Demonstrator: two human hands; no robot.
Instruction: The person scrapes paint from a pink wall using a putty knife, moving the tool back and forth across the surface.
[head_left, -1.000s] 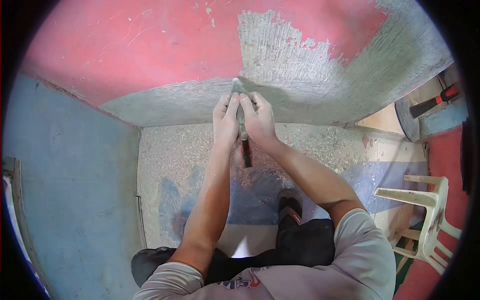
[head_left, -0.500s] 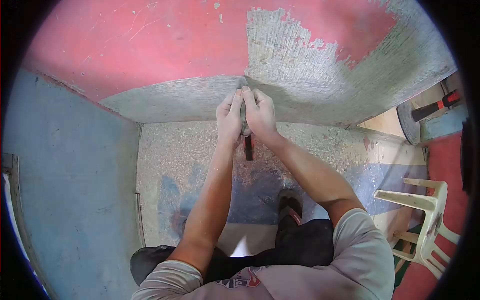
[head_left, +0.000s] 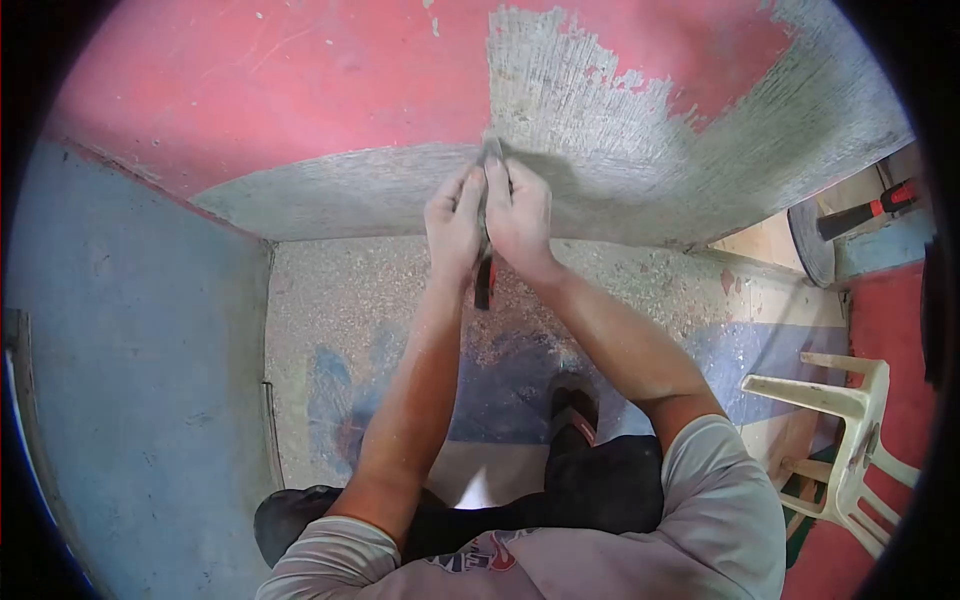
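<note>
My left hand (head_left: 456, 215) and my right hand (head_left: 518, 212) are closed side by side around a narrow scraper, thumbs pointing up along it. Its flat grey blade (head_left: 491, 148) sticks out above the thumbs, its tip at the edge of the red paint on the wall (head_left: 590, 130). Both hands look coated in pale dust. Below my wrists shows a black and red handle (head_left: 485, 285); its join to the blade is hidden by my hands.
Paint flakes lie scattered over the floor (head_left: 350, 275). A blue wall (head_left: 150, 330) stands on the left. To the right are a cream plastic chair (head_left: 850, 405) lying on its side, a round grey disc (head_left: 810, 243) and a black-red tool handle (head_left: 870, 210). My foot (head_left: 573, 405) stands below my hands.
Both hands and the blade have moved slightly up along the wall. The black and red handle below has swung a little left. More of the blade shows above my thumbs.
</note>
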